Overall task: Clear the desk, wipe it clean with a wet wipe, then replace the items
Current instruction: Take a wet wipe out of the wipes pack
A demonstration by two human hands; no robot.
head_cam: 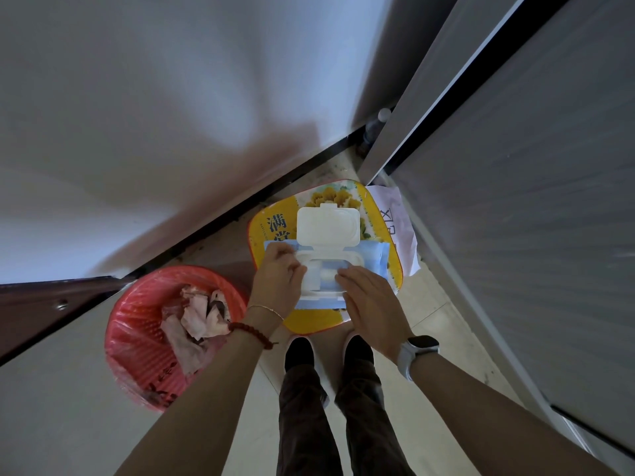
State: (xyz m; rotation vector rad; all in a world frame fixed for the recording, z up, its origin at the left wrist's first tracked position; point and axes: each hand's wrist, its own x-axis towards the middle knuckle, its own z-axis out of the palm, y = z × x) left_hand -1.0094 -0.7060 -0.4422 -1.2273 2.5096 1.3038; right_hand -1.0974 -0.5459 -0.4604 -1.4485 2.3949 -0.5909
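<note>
A blue pack of wet wipes (372,257) lies on a yellow stool (271,228) with a flower print, its white lid (328,225) flipped up toward the stool's far edge. The left hand (279,278) rests on the pack's left end, fingers curled against the opening's rim. The right hand (372,298) lies over the right near corner, fingertips at the opening, seemingly pinching the wipe (328,274) showing there. Just left of the stool stands a red bin (137,321) holding crumpled paper. 2 shoes (299,352) stand at the stool's near edge.
</note>
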